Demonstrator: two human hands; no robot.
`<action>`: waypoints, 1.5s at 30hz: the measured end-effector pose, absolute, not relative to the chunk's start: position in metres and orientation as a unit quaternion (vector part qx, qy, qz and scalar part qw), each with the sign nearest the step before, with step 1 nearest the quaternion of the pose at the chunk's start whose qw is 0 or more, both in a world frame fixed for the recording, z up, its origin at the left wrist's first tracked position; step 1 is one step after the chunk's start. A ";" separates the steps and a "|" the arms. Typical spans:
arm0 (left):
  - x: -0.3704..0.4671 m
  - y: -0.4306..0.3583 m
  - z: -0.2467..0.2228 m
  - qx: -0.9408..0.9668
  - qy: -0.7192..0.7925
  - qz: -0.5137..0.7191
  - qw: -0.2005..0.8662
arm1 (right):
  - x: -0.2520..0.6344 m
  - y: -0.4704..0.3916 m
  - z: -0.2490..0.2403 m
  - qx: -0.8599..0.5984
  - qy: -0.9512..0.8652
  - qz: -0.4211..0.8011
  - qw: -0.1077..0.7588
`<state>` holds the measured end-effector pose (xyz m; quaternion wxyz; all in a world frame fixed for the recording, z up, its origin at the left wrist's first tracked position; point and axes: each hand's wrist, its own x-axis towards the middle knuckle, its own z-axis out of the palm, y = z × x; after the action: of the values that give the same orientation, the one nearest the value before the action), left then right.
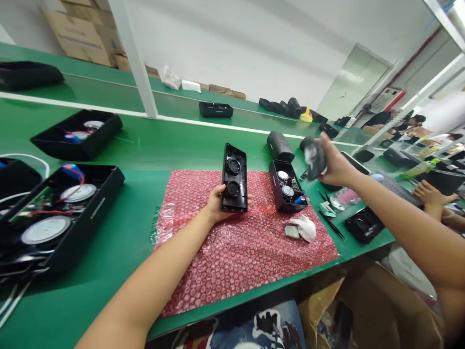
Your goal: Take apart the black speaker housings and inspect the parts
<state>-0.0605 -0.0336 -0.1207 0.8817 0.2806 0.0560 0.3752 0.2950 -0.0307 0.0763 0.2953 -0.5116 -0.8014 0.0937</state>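
Observation:
My left hand (217, 201) grips the lower left of a black plastic speaker housing (234, 167), held tilted above red bubble wrap (218, 252). Two round recesses show in the housing. Raised at the right, my right hand (336, 162) is closed on a dark grey object (314, 159) with a lighter patch, too smeared by motion to name. Between the hands stands an open speaker (288, 186) with two round drivers and red and blue wiring. A white cloth (305, 228) and a small pale green block (292, 232) lie on the wrap.
Open speaker bodies (54, 223) with wires stand at the left. Black tweezers (332, 225), a black shell (364, 225) and a grey speaker (280, 146) are on the green bench. A white post (134, 58) rises behind. Another person's hand (434, 196) is at the far right.

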 end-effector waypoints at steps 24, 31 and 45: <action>-0.054 -0.028 -0.121 0.249 0.121 0.385 0.880 | 0.229 -0.024 0.010 -0.767 -0.636 0.090 0.002; -0.054 -0.030 -0.121 0.258 0.126 0.375 0.881 | 0.229 -0.034 0.016 -0.774 -0.628 0.049 0.057; -0.054 -0.028 -0.123 0.258 0.125 0.373 0.882 | 0.210 -0.002 0.004 -0.800 -0.594 -0.029 0.076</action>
<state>-0.0536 -0.0282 -0.1235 0.8823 0.2584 0.1249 0.3730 0.2101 -0.0023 0.0036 0.0762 -0.8002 -0.5942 -0.0290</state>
